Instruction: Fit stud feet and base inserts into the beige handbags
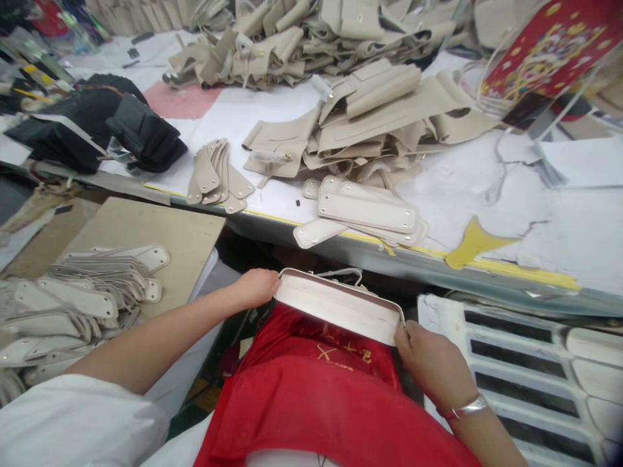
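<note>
while the left hand (256, 287) pinches one end of a cream strap piece (338, 306) just below the worktop (487, 272) edge, the right hand (431, 363) grips its other end.

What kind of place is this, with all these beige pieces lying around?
Probably a bag or leather-goods workshop. Heaps of cut beige panels cover the worktable, stacks of strap pieces lie at its edge, and the left hand and right hand hold a long beige piece.
</note>
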`<state>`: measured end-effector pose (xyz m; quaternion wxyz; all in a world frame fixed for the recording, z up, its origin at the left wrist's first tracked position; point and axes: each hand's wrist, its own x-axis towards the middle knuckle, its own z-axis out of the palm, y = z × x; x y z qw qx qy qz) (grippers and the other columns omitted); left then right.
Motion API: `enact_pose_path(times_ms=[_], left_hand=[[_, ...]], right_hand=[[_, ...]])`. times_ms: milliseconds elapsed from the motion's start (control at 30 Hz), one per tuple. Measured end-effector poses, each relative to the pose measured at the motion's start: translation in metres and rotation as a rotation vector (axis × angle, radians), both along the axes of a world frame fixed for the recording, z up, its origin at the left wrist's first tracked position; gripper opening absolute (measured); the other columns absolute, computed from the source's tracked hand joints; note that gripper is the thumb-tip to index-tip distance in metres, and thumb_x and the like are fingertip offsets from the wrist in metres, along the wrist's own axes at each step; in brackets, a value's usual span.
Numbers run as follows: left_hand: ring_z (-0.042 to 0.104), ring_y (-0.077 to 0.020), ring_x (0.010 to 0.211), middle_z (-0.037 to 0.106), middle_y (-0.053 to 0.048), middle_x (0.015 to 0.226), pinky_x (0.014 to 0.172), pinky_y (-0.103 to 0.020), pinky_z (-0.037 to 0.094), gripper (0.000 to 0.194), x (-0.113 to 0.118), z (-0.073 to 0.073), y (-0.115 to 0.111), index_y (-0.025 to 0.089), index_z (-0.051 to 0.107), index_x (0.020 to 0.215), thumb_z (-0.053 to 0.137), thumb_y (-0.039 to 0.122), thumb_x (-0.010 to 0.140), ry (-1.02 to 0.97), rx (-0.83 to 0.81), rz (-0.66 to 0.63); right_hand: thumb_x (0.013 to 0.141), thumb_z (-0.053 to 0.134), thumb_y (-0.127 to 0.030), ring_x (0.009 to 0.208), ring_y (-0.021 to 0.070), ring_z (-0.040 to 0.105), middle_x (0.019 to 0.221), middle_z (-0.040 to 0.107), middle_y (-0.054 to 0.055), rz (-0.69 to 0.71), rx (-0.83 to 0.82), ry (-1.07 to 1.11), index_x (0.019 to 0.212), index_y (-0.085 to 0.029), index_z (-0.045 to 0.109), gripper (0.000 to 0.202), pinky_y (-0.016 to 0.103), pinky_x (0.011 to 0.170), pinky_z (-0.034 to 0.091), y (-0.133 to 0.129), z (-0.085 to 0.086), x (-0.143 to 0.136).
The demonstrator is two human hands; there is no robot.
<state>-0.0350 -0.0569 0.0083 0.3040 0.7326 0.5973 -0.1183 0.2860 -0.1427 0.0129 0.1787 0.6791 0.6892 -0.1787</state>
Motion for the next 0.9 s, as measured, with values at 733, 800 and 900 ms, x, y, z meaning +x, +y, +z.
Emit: enact_pose_path(times_ms=[733,800,900], left_hand=[[0.05,-0.01,0.051,0.05,-0.001,0.062,0.046,-0.021,0.039,0.046,-0.032,-0.045,-0.011,0.017,0.041,0.076,0.036,0.062,0.08,-0.699,-0.353,0.336],[0.045,-0.0081,0.046,0.046,0.002,0.057,0.043,-0.02,0.036,0.047,-0.029,-0.052,-0.011,0.017,0.04,0.072,0.041,0.063,0.078,-0.723,-0.347,0.373],[0.041,-0.0067,0.042,0.044,0.004,0.05,0.042,-0.019,0.032,0.048,-0.025,-0.055,-0.008,0.017,0.039,0.064,0.047,0.063,0.075,-0.695,-0.323,0.4]], right_hand=[[0.091,0.033,-0.023,0.064,0.0201,0.062,0.07,0.064,0.01,0.012,0.005,0.035,0.076,-0.014,0.057,0.03,0.028,0.052,0.028,-0.001,-0.002,0.004],[0.09,0.035,-0.022,0.062,0.0187,0.061,0.07,0.064,0.01,0.014,0.009,0.037,0.076,-0.013,0.058,0.028,0.027,0.052,0.028,0.001,0.0,0.003],[0.09,0.036,-0.022,0.061,0.0179,0.061,0.068,0.064,0.01,0.007,-0.019,0.032,0.077,-0.013,0.059,0.027,0.026,0.052,0.029,0.003,0.0,0.001]])
